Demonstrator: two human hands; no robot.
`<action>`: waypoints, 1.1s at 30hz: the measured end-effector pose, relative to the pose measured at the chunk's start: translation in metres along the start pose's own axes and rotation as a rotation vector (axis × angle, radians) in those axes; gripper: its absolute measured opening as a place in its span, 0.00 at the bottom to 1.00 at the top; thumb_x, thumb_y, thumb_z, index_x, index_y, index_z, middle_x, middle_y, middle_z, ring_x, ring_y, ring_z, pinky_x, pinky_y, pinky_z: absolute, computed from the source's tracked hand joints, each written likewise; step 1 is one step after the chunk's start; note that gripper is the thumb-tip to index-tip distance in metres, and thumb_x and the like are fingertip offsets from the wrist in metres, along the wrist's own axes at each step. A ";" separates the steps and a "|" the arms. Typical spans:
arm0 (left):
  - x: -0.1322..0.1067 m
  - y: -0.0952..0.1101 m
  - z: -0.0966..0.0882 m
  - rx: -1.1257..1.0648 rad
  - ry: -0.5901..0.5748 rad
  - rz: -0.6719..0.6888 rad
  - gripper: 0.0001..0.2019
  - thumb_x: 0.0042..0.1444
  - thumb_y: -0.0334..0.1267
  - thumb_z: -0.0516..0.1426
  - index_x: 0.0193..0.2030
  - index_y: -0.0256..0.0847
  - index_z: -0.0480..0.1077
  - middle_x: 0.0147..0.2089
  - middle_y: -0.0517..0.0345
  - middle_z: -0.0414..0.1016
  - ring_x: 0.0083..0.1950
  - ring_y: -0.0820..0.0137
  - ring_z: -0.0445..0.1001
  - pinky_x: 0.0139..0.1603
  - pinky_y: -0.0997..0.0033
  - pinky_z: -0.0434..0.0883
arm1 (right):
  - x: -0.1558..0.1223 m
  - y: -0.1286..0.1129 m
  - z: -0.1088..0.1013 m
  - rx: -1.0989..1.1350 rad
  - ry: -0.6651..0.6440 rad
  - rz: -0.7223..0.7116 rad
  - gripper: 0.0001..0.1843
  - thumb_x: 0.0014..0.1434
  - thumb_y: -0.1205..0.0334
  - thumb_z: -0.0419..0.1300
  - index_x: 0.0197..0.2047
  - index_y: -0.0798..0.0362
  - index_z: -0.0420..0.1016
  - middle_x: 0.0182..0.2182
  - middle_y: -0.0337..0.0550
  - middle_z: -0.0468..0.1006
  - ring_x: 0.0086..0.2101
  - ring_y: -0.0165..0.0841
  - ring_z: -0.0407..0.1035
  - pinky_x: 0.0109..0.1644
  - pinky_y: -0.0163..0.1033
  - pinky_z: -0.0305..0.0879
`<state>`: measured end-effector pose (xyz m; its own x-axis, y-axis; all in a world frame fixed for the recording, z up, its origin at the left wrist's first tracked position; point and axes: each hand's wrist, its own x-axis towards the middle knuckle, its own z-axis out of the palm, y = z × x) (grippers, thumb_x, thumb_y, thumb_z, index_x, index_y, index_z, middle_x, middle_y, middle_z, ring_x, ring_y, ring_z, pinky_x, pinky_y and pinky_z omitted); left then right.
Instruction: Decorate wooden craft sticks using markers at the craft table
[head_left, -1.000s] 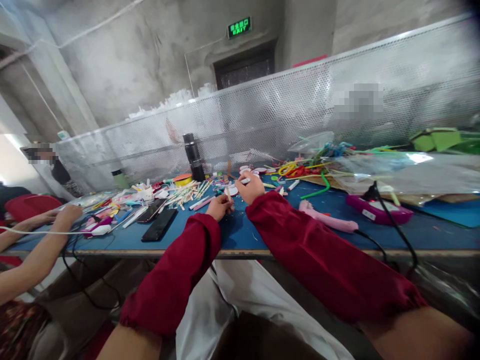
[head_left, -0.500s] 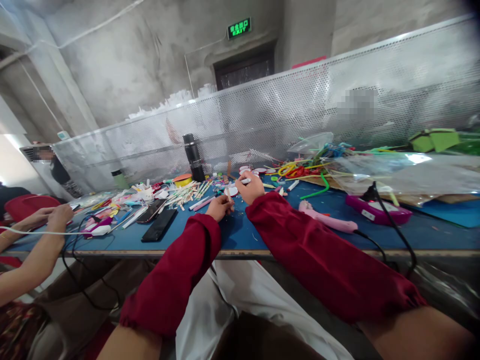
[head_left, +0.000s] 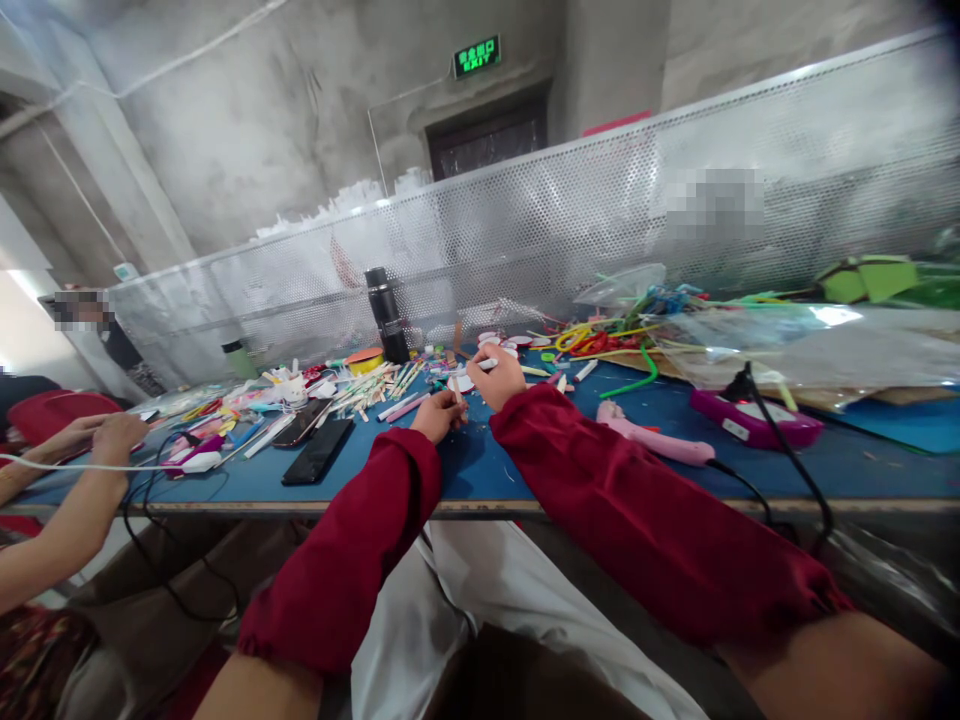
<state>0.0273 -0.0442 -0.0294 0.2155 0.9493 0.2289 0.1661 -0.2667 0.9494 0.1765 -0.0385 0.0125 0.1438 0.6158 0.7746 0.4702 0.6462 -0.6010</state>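
Note:
Both my arms wear dark red sleeves and reach onto the blue table (head_left: pixel 480 470). My left hand (head_left: pixel 439 414) is closed in a pinch on a small pale stick (head_left: pixel 457 390) that stands up from its fingers. My right hand (head_left: pixel 499 376) is curled around a white pen-like tool (head_left: pixel 488 363) whose tip points left toward the stick. The two hands sit close together near the middle of the table. Small white discs (head_left: pixel 465 382) lie just beyond them.
A pink glue gun (head_left: pixel 654 438) and a purple device (head_left: pixel 754 421) with black cords lie right of my hands. Two phones (head_left: pixel 316 450), loose sticks (head_left: pixel 375 388), a black flask (head_left: pixel 387 314) and coloured tubes (head_left: pixel 609 342) crowd the table. Another person's hands (head_left: pixel 105 435) work at far left. A perforated metal screen (head_left: pixel 600 215) backs the table.
My hands stay almost still. The other person's hands at far left have shifted slightly.

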 end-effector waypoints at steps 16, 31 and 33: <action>0.000 0.000 0.000 0.002 0.011 -0.008 0.07 0.50 0.35 0.62 0.29 0.37 0.67 0.20 0.64 0.71 0.18 0.79 0.63 0.22 0.78 0.57 | 0.001 0.004 0.000 -0.047 0.023 0.055 0.08 0.51 0.58 0.56 0.24 0.48 0.63 0.20 0.34 0.66 0.24 0.31 0.60 0.29 0.37 0.53; -0.001 0.001 -0.001 0.007 0.068 -0.010 0.09 0.50 0.38 0.63 0.29 0.37 0.68 0.21 0.63 0.72 0.18 0.79 0.63 0.21 0.78 0.56 | 0.006 0.011 -0.002 0.015 0.066 0.011 0.10 0.58 0.52 0.55 0.34 0.48 0.72 0.29 0.38 0.76 0.30 0.33 0.68 0.37 0.37 0.62; -0.002 0.002 -0.002 -0.010 0.112 -0.001 0.10 0.51 0.39 0.62 0.29 0.37 0.67 0.22 0.63 0.72 0.18 0.79 0.63 0.21 0.78 0.55 | 0.008 0.014 -0.002 0.075 0.063 0.023 0.14 0.60 0.49 0.54 0.37 0.48 0.73 0.31 0.39 0.77 0.31 0.33 0.69 0.38 0.37 0.63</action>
<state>0.0255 -0.0466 -0.0277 0.1059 0.9624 0.2503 0.1561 -0.2646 0.9516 0.1865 -0.0257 0.0102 0.2097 0.6031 0.7696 0.3996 0.6655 -0.6304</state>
